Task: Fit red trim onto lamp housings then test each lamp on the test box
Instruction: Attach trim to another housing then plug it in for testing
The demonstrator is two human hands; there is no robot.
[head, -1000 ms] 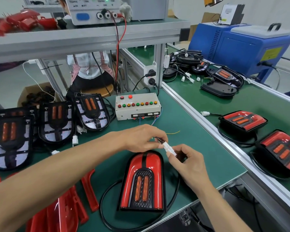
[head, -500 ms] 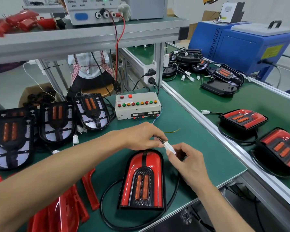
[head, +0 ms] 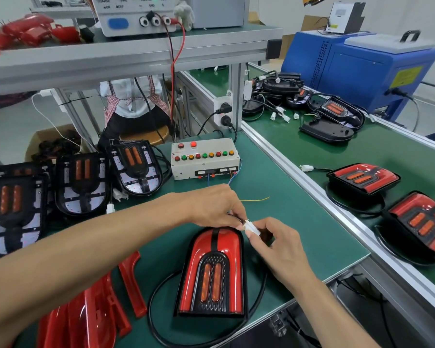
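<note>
At the far left of the green bench (head: 299, 247), three untrimmed black lamp housings (head: 82, 183) are laid in an overlapping row, their orange lenses facing up. Loose red trim pieces (head: 86, 320) are piled at the near left edge. The left hand (head: 216, 205) is held above the bench, its fingertips pinched on a dark wire end that meets the white connector (head: 250, 228). Behind it, the grey test box (head: 204, 160) with its row of coloured buttons is set upright on the bench, well apart from the hands. Below the hands, a lamp with red trim fitted (head: 212, 272) is laid flat, ringed by its black cable (head: 161, 330). The right hand (head: 278, 244) is closed around the white connector, thumb and forefinger pinching it. On the conveyor (head: 412, 151) at right, two finished red lamps (head: 362, 178) are seen.
</note>
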